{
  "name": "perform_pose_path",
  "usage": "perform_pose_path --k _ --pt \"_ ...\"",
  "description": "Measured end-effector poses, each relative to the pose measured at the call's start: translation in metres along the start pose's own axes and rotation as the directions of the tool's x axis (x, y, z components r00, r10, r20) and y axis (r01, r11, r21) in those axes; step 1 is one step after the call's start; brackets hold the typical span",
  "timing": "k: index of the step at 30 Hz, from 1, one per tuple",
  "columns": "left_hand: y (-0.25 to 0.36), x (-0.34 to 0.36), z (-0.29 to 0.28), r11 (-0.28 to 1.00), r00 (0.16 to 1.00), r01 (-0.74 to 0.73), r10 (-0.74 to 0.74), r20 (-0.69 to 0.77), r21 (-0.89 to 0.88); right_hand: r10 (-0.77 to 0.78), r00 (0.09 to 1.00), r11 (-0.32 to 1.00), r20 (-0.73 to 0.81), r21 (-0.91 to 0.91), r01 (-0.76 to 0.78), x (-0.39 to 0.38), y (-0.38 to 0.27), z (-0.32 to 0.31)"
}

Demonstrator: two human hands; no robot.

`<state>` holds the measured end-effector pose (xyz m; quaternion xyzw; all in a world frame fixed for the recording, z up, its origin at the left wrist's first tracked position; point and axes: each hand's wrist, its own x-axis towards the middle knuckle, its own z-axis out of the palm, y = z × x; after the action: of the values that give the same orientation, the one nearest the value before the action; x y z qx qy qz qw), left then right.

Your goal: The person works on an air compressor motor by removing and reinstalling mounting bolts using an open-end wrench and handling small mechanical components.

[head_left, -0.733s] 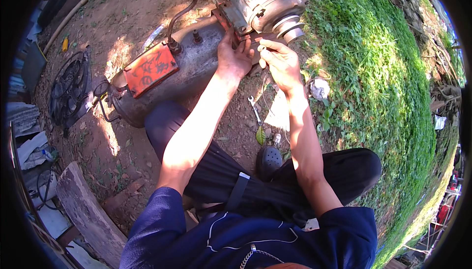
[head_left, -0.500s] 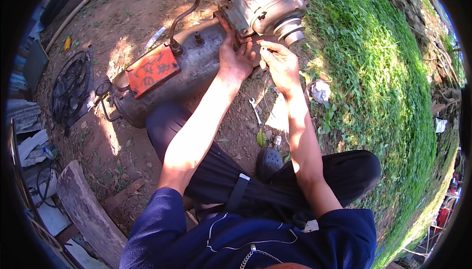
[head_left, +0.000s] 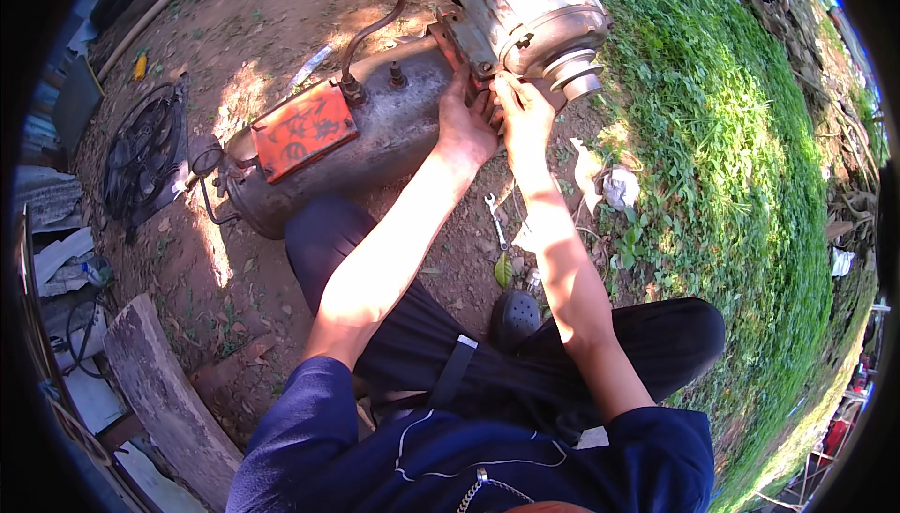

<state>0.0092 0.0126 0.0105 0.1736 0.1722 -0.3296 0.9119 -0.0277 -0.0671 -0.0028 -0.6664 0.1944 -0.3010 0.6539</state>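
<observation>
your left hand (head_left: 466, 129) lies palm-down against the grey tank (head_left: 394, 138), at the point where the tank meets the motor mount; the fingers are curled forward into the shaded gap under the motor, and whether they have hold of anything there cannot be told. your right hand (head_left: 525, 115) sits just beside it, touching it, fingers bent and pressed to the underside of the grey electric motor (head_left: 525, 7); what it pinches, if anything, is hidden by the fingers themselves.

the motor stands directly above both hands, paint chipped, its stepped pulley (head_left: 574, 73) just to the right of your right hand. the tank runs away to the left of your left hand, lying on its side on bare dirt, with an orange plate (head_left: 302, 129) on its upper face and a bent rusty pipe (head_left: 370, 21) rising from a fitting near that plate.

below your right wrist, a small spanner (head_left: 496, 221) lies on the ground, apart from both hands. a crumpled white scrap (head_left: 619, 187) sits to the right of your right forearm, at the grass edge. well to the left of the tank, a black fan grille (head_left: 141, 157) lies flat. a weathered plank (head_left: 164, 396) lies near your left elbow.
</observation>
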Motion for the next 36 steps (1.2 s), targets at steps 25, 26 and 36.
perform_pose_path --k 25,26,36 --pt "0.007 -0.006 0.003 0.999 1.0 0.002 -0.003 -0.019 -0.048 -0.281 0.951 0.911 -0.127 -0.347 0.223 0.009 0.004 0.026" --pt "0.007 -0.006 0.002 0.999 1.0 0.005 -0.006 -0.018 -0.046 -0.295 0.947 0.903 -0.129 -0.36 0.232 0.009 0.004 0.027" --pt "0.004 0.004 -0.011 0.998 0.997 -0.036 0.039 0.073 -0.046 -0.564 0.825 0.715 -0.033 -0.519 0.469 0.013 0.012 0.022"
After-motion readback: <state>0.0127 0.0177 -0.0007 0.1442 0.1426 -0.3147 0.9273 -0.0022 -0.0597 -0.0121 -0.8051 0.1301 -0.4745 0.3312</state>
